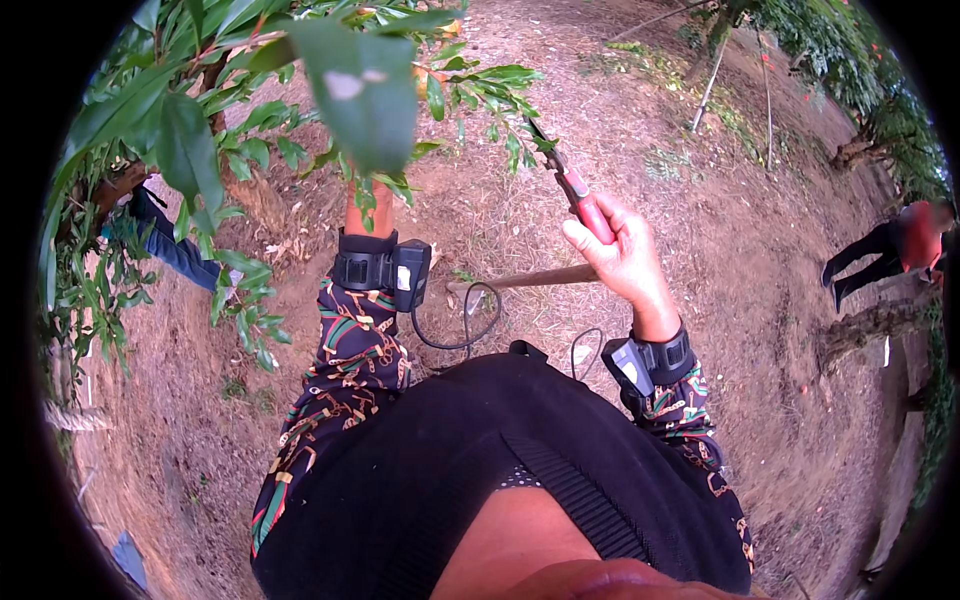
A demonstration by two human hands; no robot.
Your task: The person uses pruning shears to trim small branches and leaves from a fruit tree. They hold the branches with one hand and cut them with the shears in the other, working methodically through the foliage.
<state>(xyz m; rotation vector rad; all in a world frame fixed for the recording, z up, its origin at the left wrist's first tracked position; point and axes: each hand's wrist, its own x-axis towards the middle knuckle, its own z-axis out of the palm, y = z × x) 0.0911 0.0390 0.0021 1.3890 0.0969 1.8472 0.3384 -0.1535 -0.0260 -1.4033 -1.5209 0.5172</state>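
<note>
My right hand (626, 251) is closed around the red handles of a pair of pruning shears (581, 196). Their dark blades point up and left, against the leaves at the tip of a leafy branch (510, 79). My left arm reaches up into the foliage; the wrist and part of my left hand (371, 202) show, while the fingers are hidden behind a large blurred leaf (364, 90). Just beyond that leaf, an orange-yellow fruit (426, 79) is partly visible among the twigs.
A wooden pole (525, 279) lies or leans in front of me, and dark cables loop near my wrists. At left, a person's jeans-clad leg (176, 247) shows behind the leaves. Another person in a red top (921, 238) is at far right, near tree trunks. Dry grass covers the ground.
</note>
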